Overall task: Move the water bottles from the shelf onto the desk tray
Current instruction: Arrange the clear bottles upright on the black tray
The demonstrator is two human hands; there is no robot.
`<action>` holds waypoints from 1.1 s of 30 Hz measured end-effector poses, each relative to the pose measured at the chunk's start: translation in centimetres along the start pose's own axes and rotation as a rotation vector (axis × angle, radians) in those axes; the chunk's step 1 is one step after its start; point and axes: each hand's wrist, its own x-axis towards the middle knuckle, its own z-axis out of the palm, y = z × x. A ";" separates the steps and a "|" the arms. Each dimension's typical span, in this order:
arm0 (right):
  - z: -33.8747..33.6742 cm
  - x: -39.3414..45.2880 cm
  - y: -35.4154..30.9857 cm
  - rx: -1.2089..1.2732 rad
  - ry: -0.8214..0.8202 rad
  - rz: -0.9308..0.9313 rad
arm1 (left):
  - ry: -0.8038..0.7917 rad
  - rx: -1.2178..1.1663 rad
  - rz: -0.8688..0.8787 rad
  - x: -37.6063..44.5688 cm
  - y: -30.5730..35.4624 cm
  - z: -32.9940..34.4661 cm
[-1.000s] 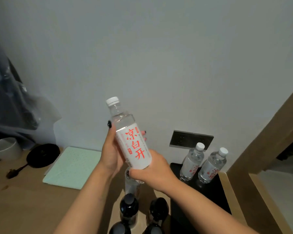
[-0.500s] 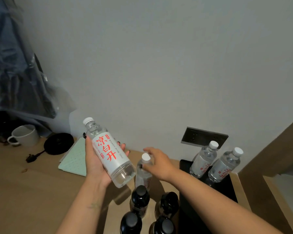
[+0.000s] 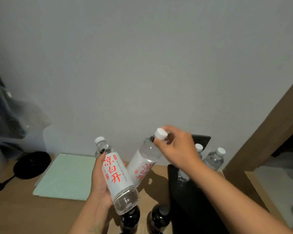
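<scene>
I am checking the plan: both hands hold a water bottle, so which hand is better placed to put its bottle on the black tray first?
Probably the right hand: its tilted bottle hangs beside the black tray.

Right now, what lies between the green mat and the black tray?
In the head view: two water bottles, one in each of the hands.

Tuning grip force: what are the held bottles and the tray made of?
Both bottles, left and right: clear thin plastic, it seems; see-through walls, glossy white paper-like labels, white ribbed caps. Tray: black, smooth, faint sheen; plastic or lacquered wood, can't tell.
</scene>
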 end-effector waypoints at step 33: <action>-5.0 -3.5 17.5 0.337 0.168 0.575 | 0.025 0.204 -0.432 0.9 -14.5 9.9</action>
